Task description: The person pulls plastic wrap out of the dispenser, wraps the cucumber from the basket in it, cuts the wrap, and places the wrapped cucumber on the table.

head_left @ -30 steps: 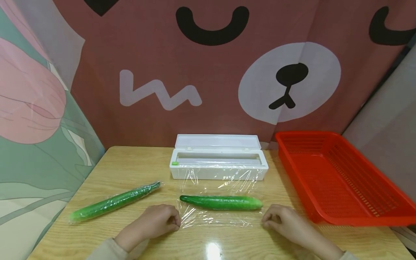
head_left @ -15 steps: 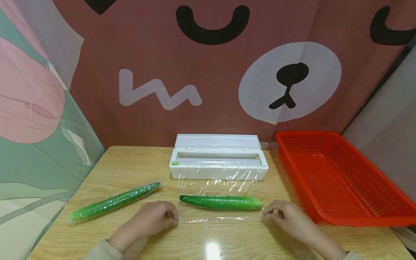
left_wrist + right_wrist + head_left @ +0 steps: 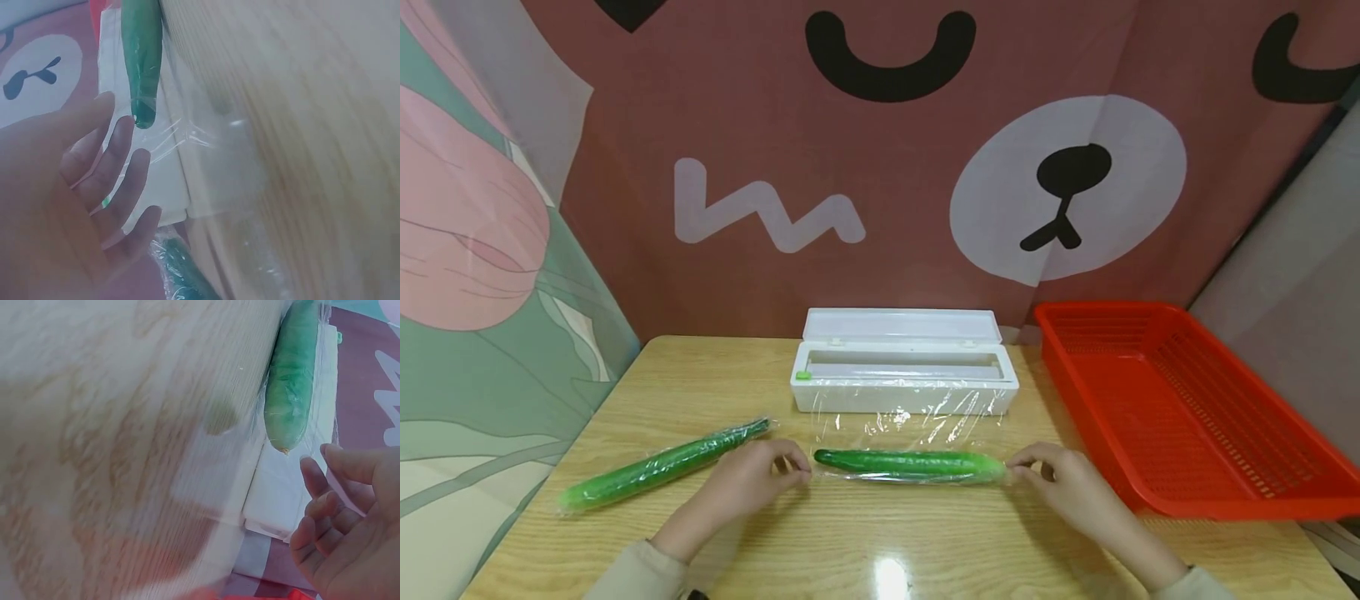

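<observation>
A green cucumber (image 3: pixel 910 464) lies crosswise in the middle of the table, on a sheet of clear cling film (image 3: pixel 887 429) that runs out of a white dispenser box (image 3: pixel 904 398). The film's near edge is lifted and folded up against the cucumber's front side. At the dark end, my left hand (image 3: pixel 756 475) pinches one corner of the film between thumb and fingertips. My right hand (image 3: pixel 1063 483) pinches the other corner beside the pale end. In the left wrist view, the cucumber (image 3: pixel 142 62) hangs over the fingertips; in the right wrist view, its tip (image 3: pixel 287 434) is just off the fingers.
A second cucumber (image 3: pixel 662 467), wrapped in film, lies slanted at the left, close behind my left hand. The dispenser's lid (image 3: pixel 902 325) stands raised at the back. A red plastic basket (image 3: pixel 1150 417) occupies the right side, near my right forearm.
Both hands have moved up and away from me, bringing the film's near edge from the table in front of the cucumber up to its front side. The cucumber stays in place.
</observation>
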Demonstrator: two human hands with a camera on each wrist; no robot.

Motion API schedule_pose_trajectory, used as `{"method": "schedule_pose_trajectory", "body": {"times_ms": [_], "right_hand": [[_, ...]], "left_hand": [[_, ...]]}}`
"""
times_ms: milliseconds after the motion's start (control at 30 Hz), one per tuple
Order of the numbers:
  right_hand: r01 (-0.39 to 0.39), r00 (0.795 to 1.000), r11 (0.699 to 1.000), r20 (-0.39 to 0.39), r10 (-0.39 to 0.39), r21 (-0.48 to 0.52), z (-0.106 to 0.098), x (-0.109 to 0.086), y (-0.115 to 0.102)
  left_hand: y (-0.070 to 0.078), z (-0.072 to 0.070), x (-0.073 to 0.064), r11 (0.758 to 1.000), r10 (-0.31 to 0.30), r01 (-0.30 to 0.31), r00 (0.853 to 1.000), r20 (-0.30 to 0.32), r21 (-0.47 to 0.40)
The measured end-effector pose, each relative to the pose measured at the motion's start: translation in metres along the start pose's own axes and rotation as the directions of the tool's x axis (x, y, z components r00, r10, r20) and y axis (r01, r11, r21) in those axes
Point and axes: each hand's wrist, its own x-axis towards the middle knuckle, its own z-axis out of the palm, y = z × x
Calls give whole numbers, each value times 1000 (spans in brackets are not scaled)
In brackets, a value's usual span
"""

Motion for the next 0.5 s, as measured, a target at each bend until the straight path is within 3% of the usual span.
{"method": "schedule_pose_trajectory", "body": {"times_ms": [267,500], "right_hand": [[-104,994,995,14,105,-7,2,7,4],[-133,991,991,33,133,1,4,10,7]], "left_hand": [[-1,2,9,992,-97,95,995,-20,-88],[-1,4,16,983,-147,139,987,-57,-119]]}}
